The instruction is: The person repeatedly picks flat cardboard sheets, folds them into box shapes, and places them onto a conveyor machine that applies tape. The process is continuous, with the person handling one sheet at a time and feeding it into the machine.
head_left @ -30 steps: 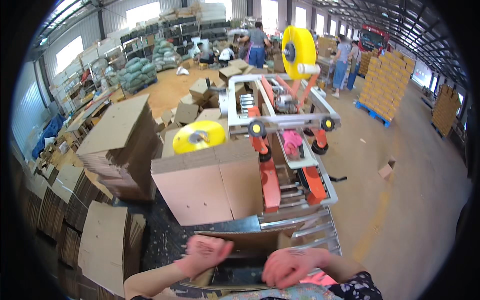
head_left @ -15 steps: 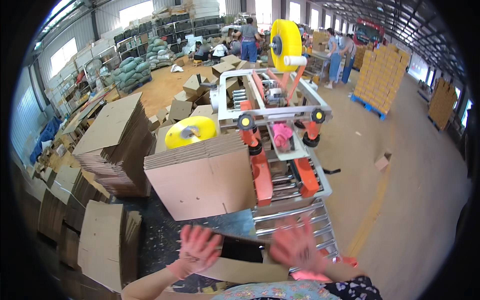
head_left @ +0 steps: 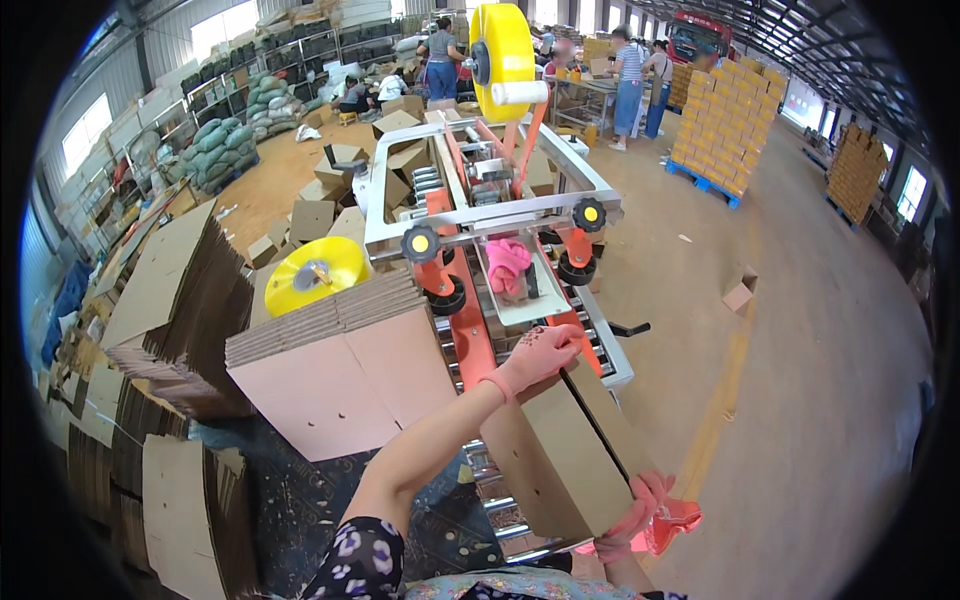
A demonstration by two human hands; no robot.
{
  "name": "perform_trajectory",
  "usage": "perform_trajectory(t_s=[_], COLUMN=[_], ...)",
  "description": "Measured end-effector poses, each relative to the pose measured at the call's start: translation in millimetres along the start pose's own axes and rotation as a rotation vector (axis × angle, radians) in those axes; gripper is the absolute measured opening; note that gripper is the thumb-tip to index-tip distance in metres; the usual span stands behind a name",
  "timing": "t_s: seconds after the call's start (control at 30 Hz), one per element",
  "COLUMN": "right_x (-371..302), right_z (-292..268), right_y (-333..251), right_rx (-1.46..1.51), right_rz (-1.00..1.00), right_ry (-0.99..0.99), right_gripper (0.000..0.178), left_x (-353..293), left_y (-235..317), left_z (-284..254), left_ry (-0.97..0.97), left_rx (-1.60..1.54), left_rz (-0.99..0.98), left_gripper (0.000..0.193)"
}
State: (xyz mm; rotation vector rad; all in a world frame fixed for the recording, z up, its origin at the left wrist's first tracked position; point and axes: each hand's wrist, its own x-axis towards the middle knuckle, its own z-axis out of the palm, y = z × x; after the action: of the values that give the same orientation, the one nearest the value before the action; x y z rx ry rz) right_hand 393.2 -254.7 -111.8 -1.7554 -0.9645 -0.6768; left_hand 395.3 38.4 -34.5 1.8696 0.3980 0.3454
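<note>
A cardboard box [head_left: 575,440] lies lengthwise on the roller conveyor [head_left: 488,480] in front of me. Its two long top flaps are folded down, leaving a narrow dark gap between them. My left hand [head_left: 545,355], in a pink glove, reaches across to the far end, fingers curled over the edge beside the gap. At the near right corner my right hand [head_left: 638,518], gloved alike, is wrapped against the end; some of its fingers are hidden. Just beyond the box stands the carton taping machine [head_left: 490,225] with orange side guides and a yellow tape roll [head_left: 503,62] on top.
A stack of flattened cartons [head_left: 340,385] leans left of the conveyor, with taller carton piles [head_left: 165,290] further left. Another yellow tape roll [head_left: 318,277] lies behind it. A pink cloth [head_left: 508,265] rests in the machine's tray. A crank handle [head_left: 630,329] sticks out right. People work farther back.
Both hands were spread open over an open box close to me; now they grip opposite ends of a box on the rollers. Its flaps are folded down. The view has shifted rightward.
</note>
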Motion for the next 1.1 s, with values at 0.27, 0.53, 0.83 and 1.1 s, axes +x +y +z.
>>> perform_trajectory(t_s=[0.27,0.53,0.83,1.1], right_x=[6,21,96,69], right_z=[-36,137,283,256], right_y=[7,27,-188,-201], right_rx=[-0.082,-0.049,0.302,0.652], right_rz=[-0.089,-0.095,-0.591,-0.688], right_ry=[-0.102,0.043,-0.474,-0.594], right_gripper=[0.022,0.026,0.050,0.022], left_x=[-24,-35,-240,-297], left_y=[-23,-11,-105,-23], left_z=[28,21,-129,-218], left_ry=[-0.040,0.397,0.644,0.470], left_rx=[-0.023,0.532,0.840,1.108], left_rz=[0.136,0.781,-0.075,-0.134], left_gripper=[0.019,0.030,0.022,0.050])
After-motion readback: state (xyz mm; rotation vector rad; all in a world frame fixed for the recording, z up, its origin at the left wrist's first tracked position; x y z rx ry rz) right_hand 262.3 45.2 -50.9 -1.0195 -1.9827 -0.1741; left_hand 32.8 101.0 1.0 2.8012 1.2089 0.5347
